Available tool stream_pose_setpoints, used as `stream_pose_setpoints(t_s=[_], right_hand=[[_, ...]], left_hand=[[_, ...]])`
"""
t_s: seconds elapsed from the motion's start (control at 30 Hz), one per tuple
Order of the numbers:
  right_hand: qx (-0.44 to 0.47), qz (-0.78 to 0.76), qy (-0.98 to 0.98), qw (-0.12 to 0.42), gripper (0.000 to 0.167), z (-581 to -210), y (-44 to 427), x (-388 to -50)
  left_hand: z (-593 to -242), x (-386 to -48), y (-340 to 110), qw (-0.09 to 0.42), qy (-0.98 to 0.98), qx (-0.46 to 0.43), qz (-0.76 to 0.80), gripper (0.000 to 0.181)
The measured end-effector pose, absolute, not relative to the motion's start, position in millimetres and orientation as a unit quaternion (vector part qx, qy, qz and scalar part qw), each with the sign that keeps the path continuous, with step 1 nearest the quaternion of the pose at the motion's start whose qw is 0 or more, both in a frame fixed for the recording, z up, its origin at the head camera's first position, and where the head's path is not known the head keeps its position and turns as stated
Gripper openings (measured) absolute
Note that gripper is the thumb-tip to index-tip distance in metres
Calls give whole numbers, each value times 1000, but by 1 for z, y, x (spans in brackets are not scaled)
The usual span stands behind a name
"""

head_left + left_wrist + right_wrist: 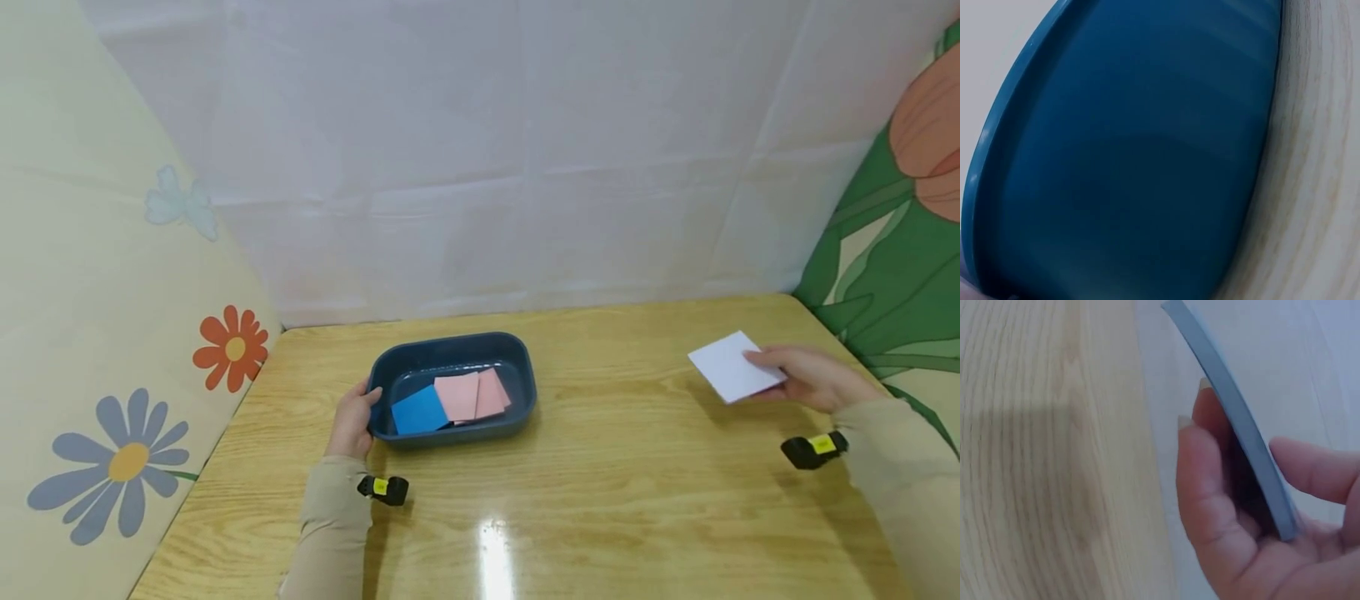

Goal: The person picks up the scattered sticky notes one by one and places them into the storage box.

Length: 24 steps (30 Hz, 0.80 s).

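Observation:
A dark blue rectangular tray (454, 435) with raised walls stands on the left half of the table. My left hand (352, 423) grips its left end, the thumb over the rim. The tray's outer wall (1129, 150) fills most of the left wrist view, with only a sliver of the hand at the lower left. Inside lie a blue square (420, 410) and several pink squares (457, 396), partly overlapping. Over the table's right side, my right hand (806, 377) holds a white square pad of paper (731, 367). In the right wrist view the pad's edge (1235, 419) runs between thumb and fingers.
The wooden table (615, 500) meets a white sheet (480, 167) along its back edge. Flower-patterned cloth hangs at the left (90, 292) and right (900, 275). Small black cameras sit on both wrists.

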State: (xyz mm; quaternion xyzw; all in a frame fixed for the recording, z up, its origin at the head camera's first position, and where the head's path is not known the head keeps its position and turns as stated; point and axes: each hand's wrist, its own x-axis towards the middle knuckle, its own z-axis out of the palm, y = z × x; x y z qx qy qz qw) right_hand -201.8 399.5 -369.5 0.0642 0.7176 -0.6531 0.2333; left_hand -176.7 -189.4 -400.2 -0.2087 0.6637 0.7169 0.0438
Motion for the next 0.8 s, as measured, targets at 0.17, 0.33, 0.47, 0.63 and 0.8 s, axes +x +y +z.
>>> stream_pose_setpoints(t_s=[0.17,0.33,0.47,0.63,0.8], right_hand=[[55,-629,735,248,13,-362,390,-201],[43,-623,736,263,15,-356,381,-199],[41,-627,731,264,16,-352,374,-197],[25,-635,725,265,16,-347,365,-198],[6,-637,723,267,15,-346,352,-199]], left_hand=[[-400,-176,-189,43,665,-205,717,51],[-399,-176,-188,43,666,-209,715,51],[-399,-176,-188,41,667,-206,715,50],[-399,-177,-188,42,667,-207,714,50],[-399,-176,-188,47,666,-214,713,50]])
